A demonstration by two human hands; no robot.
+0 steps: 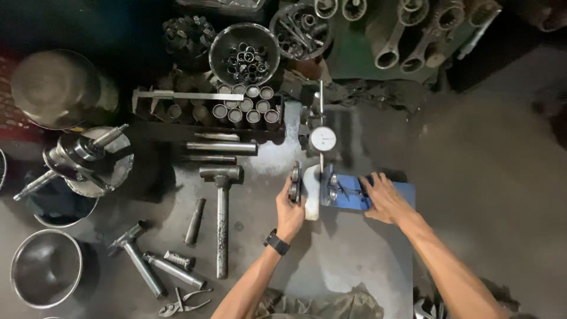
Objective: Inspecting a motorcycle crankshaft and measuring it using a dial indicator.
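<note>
Blue fixture base point(387, 190); white-faced dial gauge point(323, 139); black wristwatch point(276, 242); grey steel hammer point(221, 212); green tool tray point(354, 56).

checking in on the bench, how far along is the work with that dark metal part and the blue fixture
Done: dial gauge stands upright behind the blue fixture. In hand: left hand holds the dark metal part beside it; right hand rests on the fixture. Left: part not yet under the gauge.

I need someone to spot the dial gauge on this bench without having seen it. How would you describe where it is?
Start at the blue fixture under the right hand, near the middle of the dark metal worktop. Just above its left end, a thin upright rod carries the dial gauge. It is the only round white face there; the nearby row of short metal sleeves is dull grey.
</note>
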